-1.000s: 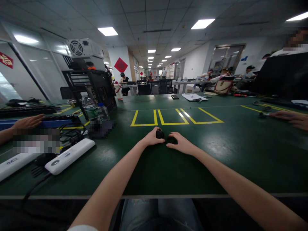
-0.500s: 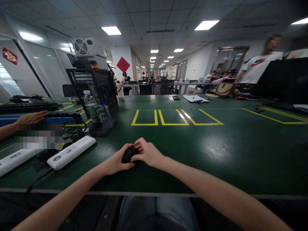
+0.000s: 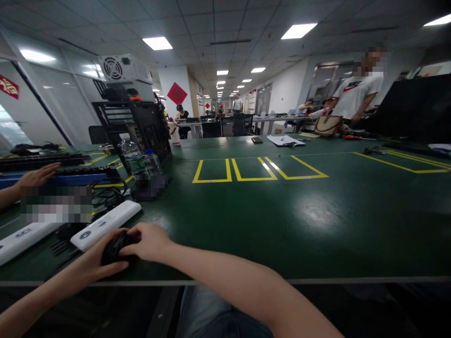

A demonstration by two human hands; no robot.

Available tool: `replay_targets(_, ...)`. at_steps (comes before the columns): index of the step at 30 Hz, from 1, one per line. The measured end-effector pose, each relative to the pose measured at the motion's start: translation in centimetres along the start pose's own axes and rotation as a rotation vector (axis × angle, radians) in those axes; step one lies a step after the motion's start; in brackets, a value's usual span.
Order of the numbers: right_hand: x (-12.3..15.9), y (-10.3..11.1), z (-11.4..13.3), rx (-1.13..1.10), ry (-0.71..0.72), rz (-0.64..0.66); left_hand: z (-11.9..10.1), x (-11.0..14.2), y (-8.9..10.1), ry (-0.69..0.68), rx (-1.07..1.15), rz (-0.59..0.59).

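Note:
Low at the left, near the front edge of the green table [image 3: 246,225], my left hand [image 3: 100,260] curls around a small black rounded object [image 3: 114,246]. The fingers of my right hand [image 3: 146,241] close on the same object from its right side. Both hands cover much of it, so its exact kind does not show. Just beyond my left hand lies a white power strip [image 3: 105,225], with dark cables close by.
A co-worker's hand [image 3: 38,177] rests by a blue bar [image 3: 77,177] at the left. Plastic bottles [image 3: 132,157] stand before an open black computer case [image 3: 148,124]. Yellow tape outlines [image 3: 211,180] mark the table. A clipboard [image 3: 285,141] lies farther back.
Both my hands have moved left and slightly nearer to me with the black object, up to the power strip. The standing person at the right has shifted left in view.

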State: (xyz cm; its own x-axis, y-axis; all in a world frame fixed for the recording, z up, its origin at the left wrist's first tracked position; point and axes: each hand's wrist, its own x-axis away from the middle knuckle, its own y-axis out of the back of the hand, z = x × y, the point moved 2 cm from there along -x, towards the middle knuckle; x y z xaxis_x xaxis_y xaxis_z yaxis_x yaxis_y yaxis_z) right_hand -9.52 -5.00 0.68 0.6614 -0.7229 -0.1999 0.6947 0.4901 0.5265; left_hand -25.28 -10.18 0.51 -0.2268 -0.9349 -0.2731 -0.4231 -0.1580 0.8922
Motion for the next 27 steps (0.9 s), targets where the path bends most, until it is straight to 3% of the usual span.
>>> replay_targets(3, 0.8, 4.6, -3.1, 0.012, -0.049, -0.008, -4.5, -4.4, -2.2, -0.003, 0.164, 0.205)
replay_targets(5, 2.3, 8.7, -5.5, 0.011, -0.079, -0.092, -7.7, -8.4, -4.3, -0.055, 0.266, 0.256)
replay_targets(10, 7.4, 18.9, -10.2, -0.06, -0.111, -0.264, -15.2, -17.5, -10.7, -0.313, 0.468, 0.153)
replay_targets(13, 10.4, 22.7, -11.4, -0.113, -0.074, -0.311, -18.9, -20.1, -13.4, -0.397, 0.475, 0.077)
replay_targets(15, 12.1, 23.8, -11.7, -0.18, -0.059, -0.325, -20.5, -20.3, -14.1, -0.447, 0.419, 0.013)
replay_targets(18, 13.8, 23.7, -11.4, -0.272, -0.052, -0.312, -21.8, -19.4, -14.0, -0.533, 0.319, -0.017)
replay_targets(24, 14.3, 22.7, -10.6, -0.358, -0.088, -0.406, -22.3, -18.0, -13.2, -0.581, 0.197, -0.015)
replay_targets(27, 14.0, 22.9, -10.9, -0.391, -0.18, -0.432, -22.3, -18.2, -13.3, -0.562, 0.183, -0.012)
